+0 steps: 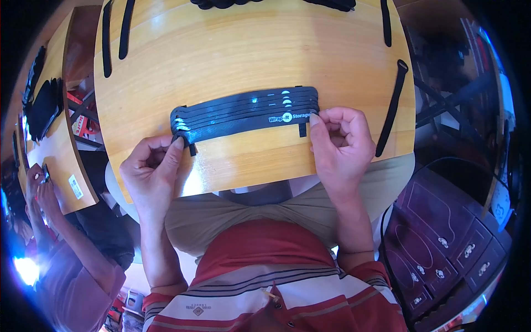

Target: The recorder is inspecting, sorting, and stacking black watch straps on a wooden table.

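A fanned stack of several flat black hook-and-loop straps [232, 117] lies across the middle of the wooden table [243, 163], with white printing toward its right end. My left hand [149, 171] pinches the stack's near left corner between thumb and fingers. At the opposite end, my right hand [344, 146] has thumb and forefinger closed on the right edge, its other fingers curled. Short black tabs [302, 130] stick out from under the near edge, close to each hand. The fingertips partly cover both ends of the stack.
Loose black straps lie at the table's left [126, 33] and right sides, among them one with a loop end [391, 108]. A dark pile [227, 3] sits at the far edge. Left, a co-worker's hands [41, 188] work at another table [80, 166]. A dark purple drawer cabinet [437, 238] stands right.
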The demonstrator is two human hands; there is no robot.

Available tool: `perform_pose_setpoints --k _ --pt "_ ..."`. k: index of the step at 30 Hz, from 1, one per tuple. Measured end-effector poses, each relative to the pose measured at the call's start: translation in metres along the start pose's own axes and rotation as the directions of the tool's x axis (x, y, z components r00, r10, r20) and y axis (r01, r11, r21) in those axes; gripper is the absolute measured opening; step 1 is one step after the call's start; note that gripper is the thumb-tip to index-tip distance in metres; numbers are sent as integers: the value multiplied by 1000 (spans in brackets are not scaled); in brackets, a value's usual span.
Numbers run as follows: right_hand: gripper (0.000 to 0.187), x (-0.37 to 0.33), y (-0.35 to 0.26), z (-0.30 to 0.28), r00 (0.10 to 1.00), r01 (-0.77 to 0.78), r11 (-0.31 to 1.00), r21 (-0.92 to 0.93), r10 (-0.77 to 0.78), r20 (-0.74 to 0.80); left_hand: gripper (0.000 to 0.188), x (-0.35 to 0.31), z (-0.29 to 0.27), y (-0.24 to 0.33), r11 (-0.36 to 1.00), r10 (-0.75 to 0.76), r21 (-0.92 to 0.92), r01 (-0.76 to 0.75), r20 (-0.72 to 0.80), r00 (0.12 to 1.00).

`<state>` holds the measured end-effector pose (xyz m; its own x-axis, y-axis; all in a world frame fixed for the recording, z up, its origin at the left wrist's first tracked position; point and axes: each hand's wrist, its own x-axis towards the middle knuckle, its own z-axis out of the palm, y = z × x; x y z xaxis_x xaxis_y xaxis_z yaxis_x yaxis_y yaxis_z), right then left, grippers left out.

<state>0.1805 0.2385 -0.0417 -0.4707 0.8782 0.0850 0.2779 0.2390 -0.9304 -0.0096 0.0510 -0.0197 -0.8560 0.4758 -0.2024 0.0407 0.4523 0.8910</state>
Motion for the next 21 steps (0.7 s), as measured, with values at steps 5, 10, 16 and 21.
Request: perform_pose_setpoints --k 5,10,16,21 --pt "16 1 -1 0 1000 -8 1000 -7 8 -2 13 1 1 1 1000 -4 -5 4 6 1000" --pt "13 1 -4 0 1000 -9 1000 -14 9 -4 8 -1 -1 6 999 -36 -12 36 31 999" --pt "9 3 -1 0 999 42 997 -64 -42 8 8 -1 -1 8 998 -58 -3 58 30 998" --pt "9 2 -2 2 999 32 999 -27 -33 -25 8 0 -2 7 998 -62 -10 62 33 998"
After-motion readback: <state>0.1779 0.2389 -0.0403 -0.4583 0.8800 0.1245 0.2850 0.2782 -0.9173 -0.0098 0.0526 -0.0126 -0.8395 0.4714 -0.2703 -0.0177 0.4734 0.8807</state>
